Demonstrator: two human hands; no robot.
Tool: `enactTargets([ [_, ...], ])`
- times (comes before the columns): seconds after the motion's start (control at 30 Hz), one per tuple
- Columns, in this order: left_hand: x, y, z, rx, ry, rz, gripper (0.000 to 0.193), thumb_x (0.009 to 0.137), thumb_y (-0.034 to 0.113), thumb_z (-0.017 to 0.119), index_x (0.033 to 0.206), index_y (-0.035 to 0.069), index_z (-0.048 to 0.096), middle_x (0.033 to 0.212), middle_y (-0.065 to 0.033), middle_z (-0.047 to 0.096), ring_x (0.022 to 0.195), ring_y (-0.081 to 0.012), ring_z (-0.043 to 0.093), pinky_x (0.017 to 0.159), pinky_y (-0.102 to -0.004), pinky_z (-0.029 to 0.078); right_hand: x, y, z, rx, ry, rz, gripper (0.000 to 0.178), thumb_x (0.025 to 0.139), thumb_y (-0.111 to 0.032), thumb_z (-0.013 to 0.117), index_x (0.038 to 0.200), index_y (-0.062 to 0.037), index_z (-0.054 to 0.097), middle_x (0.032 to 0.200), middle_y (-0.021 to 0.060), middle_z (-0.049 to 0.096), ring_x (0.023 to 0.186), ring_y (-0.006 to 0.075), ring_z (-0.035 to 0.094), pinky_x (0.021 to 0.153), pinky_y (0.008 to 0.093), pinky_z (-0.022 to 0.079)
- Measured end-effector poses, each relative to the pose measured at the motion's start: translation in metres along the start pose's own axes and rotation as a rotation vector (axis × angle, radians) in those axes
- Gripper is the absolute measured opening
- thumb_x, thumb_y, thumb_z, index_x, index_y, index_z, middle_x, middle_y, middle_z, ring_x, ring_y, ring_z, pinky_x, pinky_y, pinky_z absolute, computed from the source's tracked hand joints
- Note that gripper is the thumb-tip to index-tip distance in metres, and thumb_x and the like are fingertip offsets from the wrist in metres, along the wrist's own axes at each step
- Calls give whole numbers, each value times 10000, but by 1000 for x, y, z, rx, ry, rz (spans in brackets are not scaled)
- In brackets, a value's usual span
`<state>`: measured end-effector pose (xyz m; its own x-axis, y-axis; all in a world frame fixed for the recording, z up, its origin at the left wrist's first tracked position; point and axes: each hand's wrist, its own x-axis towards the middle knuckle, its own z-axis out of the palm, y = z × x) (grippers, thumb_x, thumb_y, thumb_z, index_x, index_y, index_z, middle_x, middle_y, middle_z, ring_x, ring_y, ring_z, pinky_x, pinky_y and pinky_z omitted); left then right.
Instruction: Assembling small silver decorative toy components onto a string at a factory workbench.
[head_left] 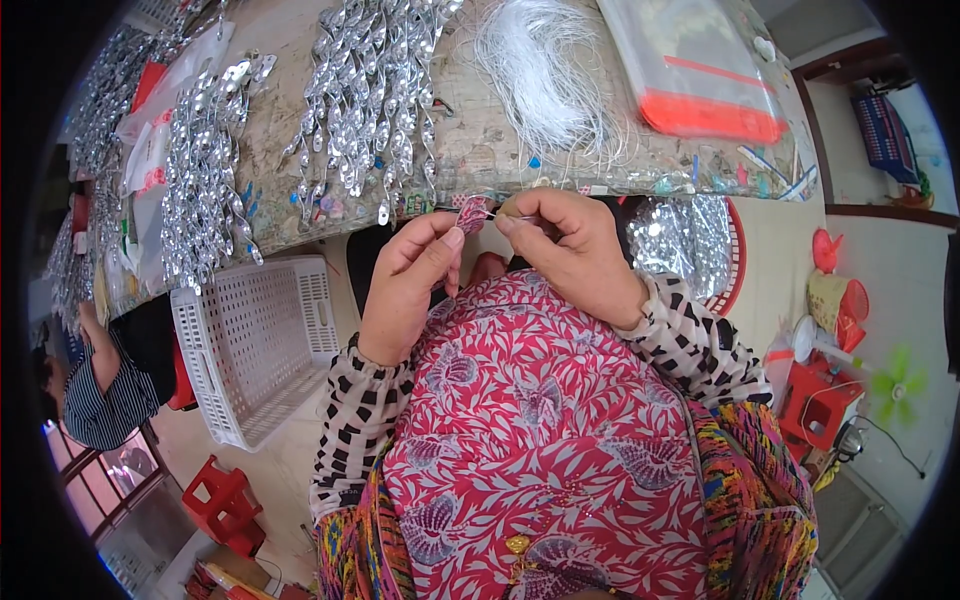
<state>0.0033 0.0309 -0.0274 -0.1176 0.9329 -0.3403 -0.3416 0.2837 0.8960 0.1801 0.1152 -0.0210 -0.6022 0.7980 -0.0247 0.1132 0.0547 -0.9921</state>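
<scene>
My left hand is closed, with thumb and forefinger pinching the end of a small shiny strip that mirrors the pink of the apron. Opposite it, my right hand pinches a thin white string that runs to the strip. Both hands meet just off the table's near edge, above my lap. Beyond them on the table lies a loose bundle of white strings. Left of that bundle, silver twisted strips lie in a row, their ends toward me.
The worn table spans the far side, with clear red-edged plastic bags on it. A white plastic crate is below left; a red-rimmed basket of silver pieces is right. A red stool and another person's striped sleeve are left.
</scene>
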Motion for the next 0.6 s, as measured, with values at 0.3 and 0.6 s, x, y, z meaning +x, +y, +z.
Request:
enactTargets([
  [0.3,-3,3,9,95,-25,75,254,936,136,566,1148,-3,566,822,25,540,714,-46,492,620,-191,407,-1,1,5,-39,59,-20,100,895,-73,611,909,24,630,730,-39,569,645,0,466,560,168,385],
  [0.6,-1,1,12,637,53,483,273,866,55,622,1138,43,637,817,-44,536,722,-125,528,664,-232,427,0,2,4,-15,60,32,127,914,-100,595,905,21,631,725,-25,589,655,17,503,576,180,410],
])
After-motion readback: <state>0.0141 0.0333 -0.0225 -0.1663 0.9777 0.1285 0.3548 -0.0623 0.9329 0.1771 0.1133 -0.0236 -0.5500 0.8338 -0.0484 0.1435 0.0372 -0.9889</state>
